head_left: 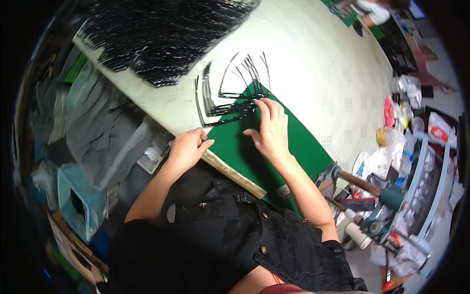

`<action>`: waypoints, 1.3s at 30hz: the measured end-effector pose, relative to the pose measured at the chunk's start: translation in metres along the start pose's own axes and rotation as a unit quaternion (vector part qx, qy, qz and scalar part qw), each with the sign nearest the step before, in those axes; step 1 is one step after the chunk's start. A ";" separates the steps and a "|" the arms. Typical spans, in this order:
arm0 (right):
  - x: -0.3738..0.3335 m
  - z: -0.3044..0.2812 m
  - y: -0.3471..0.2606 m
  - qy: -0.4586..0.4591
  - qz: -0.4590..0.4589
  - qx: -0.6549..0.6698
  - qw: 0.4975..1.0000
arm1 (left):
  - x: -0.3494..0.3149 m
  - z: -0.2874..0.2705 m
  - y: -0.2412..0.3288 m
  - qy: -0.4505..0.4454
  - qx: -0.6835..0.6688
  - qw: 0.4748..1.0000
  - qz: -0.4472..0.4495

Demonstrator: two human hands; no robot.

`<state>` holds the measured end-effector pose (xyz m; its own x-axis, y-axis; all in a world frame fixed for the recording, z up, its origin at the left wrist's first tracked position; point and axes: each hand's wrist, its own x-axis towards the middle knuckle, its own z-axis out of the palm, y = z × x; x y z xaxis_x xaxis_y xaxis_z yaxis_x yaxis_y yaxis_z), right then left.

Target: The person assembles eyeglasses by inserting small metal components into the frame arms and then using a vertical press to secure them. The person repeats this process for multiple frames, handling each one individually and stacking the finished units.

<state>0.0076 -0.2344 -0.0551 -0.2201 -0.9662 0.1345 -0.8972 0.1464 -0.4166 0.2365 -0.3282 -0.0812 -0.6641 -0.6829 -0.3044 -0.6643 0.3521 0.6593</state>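
Observation:
Several thin, shiny black bent strips (227,110) lie in a loose pile over the far corner of a green mat (293,142). My right hand (272,132) reaches over the mat, its fingertips at the right end of the pile. Its thumb is spread away from the fingers, and no strip shows between them. By the table's near edge, left of the mat, my left hand (185,149) hovers with loosely curled fingers. A gap shows between its thumb and forefinger, with nothing visible in it.
A large heap of black strips (161,39) covers the table's far left. To the right stands a green hand-lever machine (377,196) beside a cluttered shelf (423,186). Grey cloth (103,132) and a blue plastic bag (78,196) lie at left. Another person (374,12) is at the far right.

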 end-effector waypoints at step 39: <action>0.035 0.083 -0.024 0.005 0.091 -0.142 0.986 | 0.013 -0.102 -0.071 0.037 0.264 0.941 0.208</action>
<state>0.0535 -0.2890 -0.1146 -0.3907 -0.9161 0.0903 -0.9128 0.3728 -0.1668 0.3102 -0.4281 -0.0618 -0.8919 -0.4510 -0.0344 -0.4425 0.8543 0.2725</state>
